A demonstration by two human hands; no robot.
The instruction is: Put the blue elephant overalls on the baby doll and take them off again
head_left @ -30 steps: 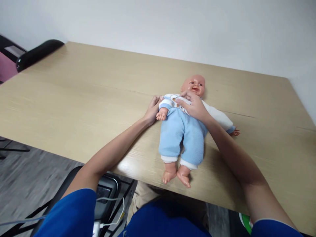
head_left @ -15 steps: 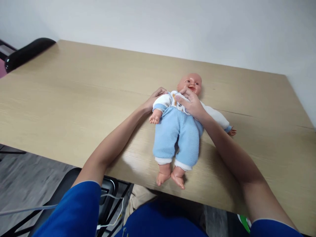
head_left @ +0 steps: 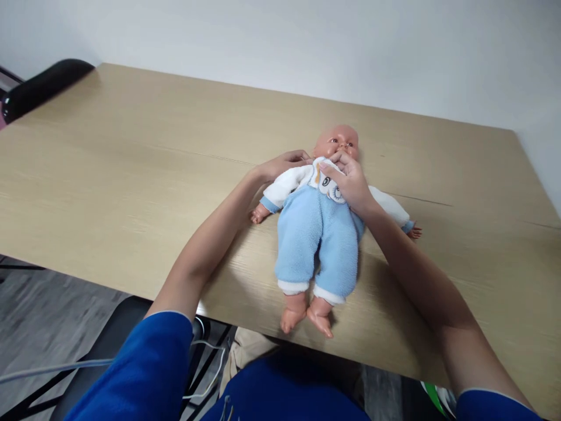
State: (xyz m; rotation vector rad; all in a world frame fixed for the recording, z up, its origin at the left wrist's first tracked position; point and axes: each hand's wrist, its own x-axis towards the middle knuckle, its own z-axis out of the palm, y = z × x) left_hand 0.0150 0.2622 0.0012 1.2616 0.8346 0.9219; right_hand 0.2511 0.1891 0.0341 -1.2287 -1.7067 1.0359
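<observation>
A baby doll (head_left: 319, 228) lies on its back on the table, its bald head away from me and its bare feet toward me. It wears a fluffy outfit with light blue trousers and a white top, which has an embroidered animal face on the chest. My right hand (head_left: 354, 181) is closed on the outfit's collar (head_left: 322, 166), just under the doll's chin. At the doll's shoulder, on the left side of the picture, my left hand (head_left: 284, 165) has its fingers bent against the neck edge of the top. Its fingertips are partly hidden there.
The wooden table (head_left: 153, 169) reaches to a pale wall (head_left: 280, 47). A black chair back (head_left: 46, 88) stands at the far left corner. Below the near edge are a dark chair (head_left: 103, 333) and a white cable (head_left: 214, 374).
My left hand has moved from beside the doll's sleeve toward its neck. The doll's arm on that side now spreads farther outward. My right hand stays at the collar.
</observation>
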